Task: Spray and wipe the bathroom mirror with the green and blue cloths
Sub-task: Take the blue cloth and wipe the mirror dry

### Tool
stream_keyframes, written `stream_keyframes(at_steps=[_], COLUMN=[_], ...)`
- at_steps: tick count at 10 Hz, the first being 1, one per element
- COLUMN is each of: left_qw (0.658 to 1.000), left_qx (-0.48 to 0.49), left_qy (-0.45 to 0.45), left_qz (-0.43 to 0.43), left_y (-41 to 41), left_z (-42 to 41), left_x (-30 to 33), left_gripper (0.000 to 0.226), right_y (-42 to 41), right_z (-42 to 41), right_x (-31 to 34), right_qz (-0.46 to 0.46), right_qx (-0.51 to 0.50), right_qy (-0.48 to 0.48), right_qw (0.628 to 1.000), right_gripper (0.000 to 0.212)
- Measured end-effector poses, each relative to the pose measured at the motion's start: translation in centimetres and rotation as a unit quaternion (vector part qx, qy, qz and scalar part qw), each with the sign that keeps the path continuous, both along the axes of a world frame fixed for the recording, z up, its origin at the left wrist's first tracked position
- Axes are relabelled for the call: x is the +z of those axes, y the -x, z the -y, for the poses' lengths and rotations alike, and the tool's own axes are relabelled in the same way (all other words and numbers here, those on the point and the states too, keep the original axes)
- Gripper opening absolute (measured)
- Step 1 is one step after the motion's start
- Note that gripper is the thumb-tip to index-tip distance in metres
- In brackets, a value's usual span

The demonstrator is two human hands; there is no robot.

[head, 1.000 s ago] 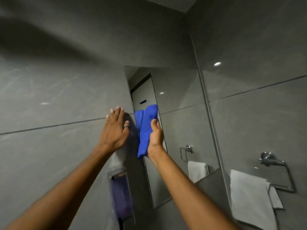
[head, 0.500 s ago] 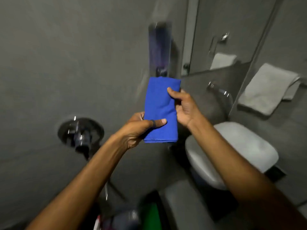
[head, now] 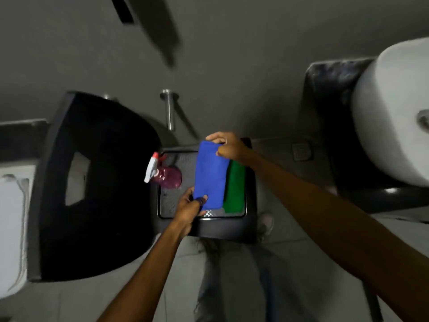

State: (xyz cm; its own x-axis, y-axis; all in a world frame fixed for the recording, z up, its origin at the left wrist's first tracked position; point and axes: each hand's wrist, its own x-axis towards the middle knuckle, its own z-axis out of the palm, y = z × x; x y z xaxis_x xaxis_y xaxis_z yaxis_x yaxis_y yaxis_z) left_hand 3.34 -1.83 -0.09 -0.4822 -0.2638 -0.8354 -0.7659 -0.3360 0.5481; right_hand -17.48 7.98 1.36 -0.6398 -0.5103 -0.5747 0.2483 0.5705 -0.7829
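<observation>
1. Head view, looking straight down: both hands hold the folded blue cloth (head: 210,175) flat over a black tray (head: 251,182) that sits near the floor.
2. Head view: left hand (head: 189,205) pinches the near corner, thumb on top, fingers (head: 201,199) clenched on fabric. Right hand (head: 228,148) grips the far end, fingers curled over the top edge.
3. Head view: green cloth (head: 234,184) lies folded in the tray, just right of the blue one and partly under it. Spray bottle (head: 162,173), pink body with white trigger head, lies on its side at the tray's left.
4. Head view: dark bin (head: 92,182) stands left of the tray, white toilet (head: 390,108) at right; metal pipe (head: 170,110) on the wall above. Mirror not in frame.
5. Judgement: step looks like setting the blue cloth down in the tray, so wiping seems near done; can't confirm the mirror's state.
6. To do it well: lower both ends together so the fold stays flat, land it in the bare mesh strip between bottle and green cloth, or squarely on the green.
7. Let go with the left pinch first, then slide the right fingers out from under the edge without dragging the fold open.
8. Risk: nudging the bottle, or the cloth draping over the tray rim.
</observation>
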Motion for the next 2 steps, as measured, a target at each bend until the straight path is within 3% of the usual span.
stream_keyframes(at_steps=[2], left_qw=[0.998], left_qx=[0.014], left_qy=[0.055], left_qz=[0.028], left_y=[-2.5], left_z=[0.9], left_x=[-8.7], left_gripper=[0.024], right_y=[-2.5], right_z=[3.1], right_x=[-10.1], right_qz=[0.018], right_qx=[0.064], right_qy=[-0.047], right_qw=[0.997], right_gripper=[0.059])
